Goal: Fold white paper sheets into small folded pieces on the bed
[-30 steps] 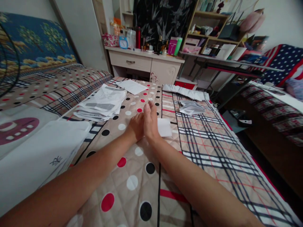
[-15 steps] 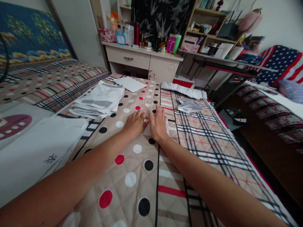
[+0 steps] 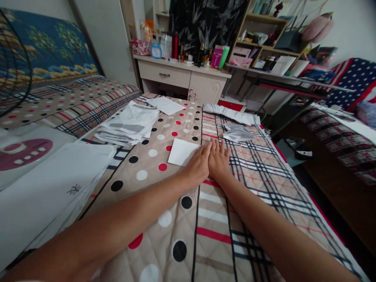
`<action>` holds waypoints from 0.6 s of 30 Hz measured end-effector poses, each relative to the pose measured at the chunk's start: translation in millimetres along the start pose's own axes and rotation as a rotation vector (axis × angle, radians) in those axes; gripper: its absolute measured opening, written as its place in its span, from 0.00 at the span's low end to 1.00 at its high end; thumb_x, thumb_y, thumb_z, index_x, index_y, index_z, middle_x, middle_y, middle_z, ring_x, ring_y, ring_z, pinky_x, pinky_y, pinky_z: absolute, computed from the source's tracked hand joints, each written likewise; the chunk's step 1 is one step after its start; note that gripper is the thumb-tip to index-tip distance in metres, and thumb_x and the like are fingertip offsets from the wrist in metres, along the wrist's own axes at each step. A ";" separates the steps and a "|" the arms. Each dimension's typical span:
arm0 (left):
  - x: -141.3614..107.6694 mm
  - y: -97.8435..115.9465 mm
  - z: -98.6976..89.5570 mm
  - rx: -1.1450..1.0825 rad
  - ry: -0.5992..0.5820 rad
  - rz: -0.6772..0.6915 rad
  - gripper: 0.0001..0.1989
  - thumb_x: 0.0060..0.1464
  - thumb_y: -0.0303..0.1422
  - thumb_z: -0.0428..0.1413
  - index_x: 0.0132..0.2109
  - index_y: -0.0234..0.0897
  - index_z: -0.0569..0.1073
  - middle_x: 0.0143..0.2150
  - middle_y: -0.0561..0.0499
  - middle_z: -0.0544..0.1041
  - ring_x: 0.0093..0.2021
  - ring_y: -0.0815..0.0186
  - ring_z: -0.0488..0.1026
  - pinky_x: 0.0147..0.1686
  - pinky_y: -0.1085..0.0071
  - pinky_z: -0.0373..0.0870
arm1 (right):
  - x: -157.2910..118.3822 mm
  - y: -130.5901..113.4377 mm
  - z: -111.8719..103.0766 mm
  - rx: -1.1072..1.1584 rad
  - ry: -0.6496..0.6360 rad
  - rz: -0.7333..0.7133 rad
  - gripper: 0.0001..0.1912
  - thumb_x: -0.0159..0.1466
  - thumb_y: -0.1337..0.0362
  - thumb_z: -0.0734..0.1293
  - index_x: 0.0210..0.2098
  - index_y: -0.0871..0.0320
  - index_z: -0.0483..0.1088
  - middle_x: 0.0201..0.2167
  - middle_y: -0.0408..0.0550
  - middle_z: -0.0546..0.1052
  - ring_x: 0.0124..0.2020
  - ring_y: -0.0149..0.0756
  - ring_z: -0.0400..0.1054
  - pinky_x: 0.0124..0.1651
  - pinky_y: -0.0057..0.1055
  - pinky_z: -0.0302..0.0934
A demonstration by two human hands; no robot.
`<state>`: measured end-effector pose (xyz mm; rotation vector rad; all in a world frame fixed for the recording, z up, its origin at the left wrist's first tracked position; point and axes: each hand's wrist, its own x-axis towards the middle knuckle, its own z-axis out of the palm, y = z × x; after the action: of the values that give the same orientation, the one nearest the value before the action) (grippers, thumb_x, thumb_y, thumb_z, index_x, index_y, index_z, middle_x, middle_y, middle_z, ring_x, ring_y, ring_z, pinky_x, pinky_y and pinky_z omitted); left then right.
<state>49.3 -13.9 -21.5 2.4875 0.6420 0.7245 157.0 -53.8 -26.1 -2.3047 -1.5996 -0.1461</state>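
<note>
A small white piece of paper (image 3: 179, 152), perhaps folded, lies flat on the patterned bedspread (image 3: 164, 199) in front of me. My left hand (image 3: 199, 163) rests on its right part with the fingers stretched forward, hiding that end. Close against it on the right, my right hand (image 3: 219, 158) lies flat with its fingers extended. Neither hand grips anything; whether paper reaches under my right hand is hidden. Beyond my right hand sit a small pile of folded papers (image 3: 237, 133) and a long row of folded white paper (image 3: 230, 113).
Left of my hands is a stack of printed sheets (image 3: 126, 123), with a white sheet (image 3: 167, 105) behind it. Large white sheets (image 3: 67, 168) lie near my left forearm beside a plastic bag (image 3: 26, 150). A dresser (image 3: 164, 74) stands past the bed's far end.
Both hands have moved right across the paper and now lie pressed side by side. The paper's left part, covered before, shows now. The view has shifted slightly left.
</note>
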 end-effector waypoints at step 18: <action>-53.6 -50.7 -70.6 0.310 -0.232 -0.030 0.45 0.54 0.55 0.52 0.68 0.28 0.53 0.72 0.34 0.49 0.71 0.49 0.46 0.67 0.55 0.45 | 0.1 -53.5 -21.2 0.113 0.109 -0.275 0.31 0.69 0.59 0.55 0.68 0.65 0.50 0.72 0.56 0.45 0.73 0.44 0.26 0.69 0.53 0.22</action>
<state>-47.7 17.5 -16.0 2.7798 0.7497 0.3362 109.7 -43.8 5.1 -1.9502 -1.8117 -0.2353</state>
